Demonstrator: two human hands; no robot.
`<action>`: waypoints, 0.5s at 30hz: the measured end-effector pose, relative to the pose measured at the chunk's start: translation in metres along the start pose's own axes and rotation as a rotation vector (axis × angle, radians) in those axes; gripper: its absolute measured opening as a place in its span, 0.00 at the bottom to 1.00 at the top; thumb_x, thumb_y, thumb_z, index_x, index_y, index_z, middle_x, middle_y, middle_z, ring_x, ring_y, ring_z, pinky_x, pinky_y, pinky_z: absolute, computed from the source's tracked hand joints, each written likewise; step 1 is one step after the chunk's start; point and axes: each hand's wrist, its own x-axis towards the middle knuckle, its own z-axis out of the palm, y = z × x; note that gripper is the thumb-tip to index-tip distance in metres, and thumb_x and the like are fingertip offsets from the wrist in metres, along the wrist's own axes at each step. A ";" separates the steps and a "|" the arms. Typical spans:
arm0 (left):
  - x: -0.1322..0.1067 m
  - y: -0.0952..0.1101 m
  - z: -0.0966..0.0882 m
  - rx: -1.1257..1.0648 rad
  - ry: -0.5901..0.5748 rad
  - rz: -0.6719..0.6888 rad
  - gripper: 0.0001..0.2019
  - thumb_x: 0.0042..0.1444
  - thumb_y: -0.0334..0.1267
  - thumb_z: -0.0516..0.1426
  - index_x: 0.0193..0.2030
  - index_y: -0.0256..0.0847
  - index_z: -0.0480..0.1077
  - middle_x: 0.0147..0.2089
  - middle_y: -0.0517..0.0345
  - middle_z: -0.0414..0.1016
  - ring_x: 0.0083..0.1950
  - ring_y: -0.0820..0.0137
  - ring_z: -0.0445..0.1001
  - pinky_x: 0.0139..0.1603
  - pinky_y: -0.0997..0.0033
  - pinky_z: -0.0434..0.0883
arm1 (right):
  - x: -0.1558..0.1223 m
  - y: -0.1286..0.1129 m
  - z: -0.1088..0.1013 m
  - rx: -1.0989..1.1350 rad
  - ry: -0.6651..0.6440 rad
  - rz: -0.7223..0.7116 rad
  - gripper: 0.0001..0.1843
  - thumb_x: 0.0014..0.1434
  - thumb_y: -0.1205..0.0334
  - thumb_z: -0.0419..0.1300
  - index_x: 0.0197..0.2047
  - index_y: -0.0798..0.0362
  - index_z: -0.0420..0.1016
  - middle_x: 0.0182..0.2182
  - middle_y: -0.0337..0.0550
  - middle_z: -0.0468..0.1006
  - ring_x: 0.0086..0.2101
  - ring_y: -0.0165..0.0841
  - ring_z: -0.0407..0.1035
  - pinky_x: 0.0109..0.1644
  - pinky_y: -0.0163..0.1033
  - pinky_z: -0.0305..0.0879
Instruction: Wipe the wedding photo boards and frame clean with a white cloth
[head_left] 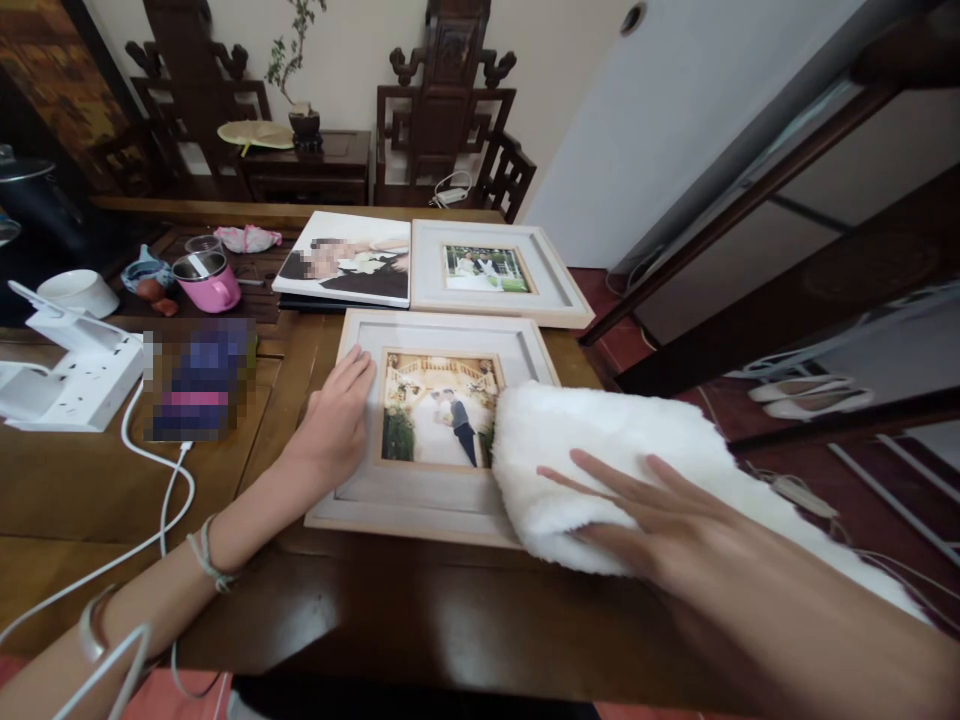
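Observation:
A pale wooden picture frame [420,505] with a wedding photo lies flat on the dark wooden table [420,620] in front of me. My left hand [335,420] rests flat on the frame's left border, fingers stretched out. My right hand [660,520] presses with spread fingers on a fluffy white cloth [600,440] that covers the frame's right side. Neither hand grips anything.
Behind the near frame lie a second pale frame [491,270] and a photo print [349,258]. To the left are a white power strip [71,375] with cable, a pink cup [208,282] and a white bowl [79,292]. The table edge drops off to the right.

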 end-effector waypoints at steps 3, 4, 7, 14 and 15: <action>0.001 -0.001 0.000 -0.002 -0.017 0.006 0.32 0.53 0.17 0.43 0.67 0.29 0.59 0.70 0.37 0.59 0.75 0.56 0.48 0.70 0.39 0.54 | 0.018 0.012 0.011 -0.090 -0.020 -0.068 0.35 0.47 0.81 0.46 0.52 0.46 0.77 0.63 0.42 0.68 0.63 0.47 0.61 0.59 0.60 0.68; 0.002 -0.002 0.000 0.001 -0.024 0.005 0.32 0.53 0.17 0.43 0.67 0.29 0.59 0.70 0.37 0.59 0.75 0.56 0.48 0.70 0.39 0.54 | 0.029 0.019 0.016 -0.116 -0.023 -0.030 0.35 0.48 0.82 0.45 0.54 0.49 0.76 0.64 0.46 0.68 0.64 0.47 0.59 0.59 0.61 0.67; 0.003 -0.004 0.003 0.017 -0.029 0.014 0.33 0.53 0.17 0.43 0.67 0.32 0.59 0.70 0.40 0.59 0.75 0.57 0.48 0.71 0.40 0.53 | 0.069 0.040 0.026 -0.145 -0.073 0.090 0.35 0.49 0.83 0.45 0.57 0.56 0.72 0.62 0.56 0.70 0.65 0.48 0.56 0.61 0.61 0.64; 0.004 -0.002 0.009 0.001 0.014 -0.013 0.32 0.54 0.17 0.42 0.66 0.30 0.60 0.69 0.39 0.61 0.74 0.56 0.50 0.70 0.39 0.53 | 0.116 0.059 0.029 -0.144 -0.099 0.146 0.35 0.50 0.83 0.46 0.60 0.61 0.71 0.62 0.60 0.68 0.66 0.53 0.54 0.61 0.64 0.62; 0.004 -0.001 0.009 0.000 0.018 -0.017 0.32 0.54 0.17 0.42 0.66 0.30 0.60 0.69 0.39 0.61 0.74 0.57 0.50 0.70 0.39 0.53 | 0.111 0.055 0.027 -0.146 -0.111 0.123 0.35 0.49 0.83 0.46 0.59 0.60 0.71 0.63 0.59 0.67 0.65 0.54 0.54 0.61 0.64 0.62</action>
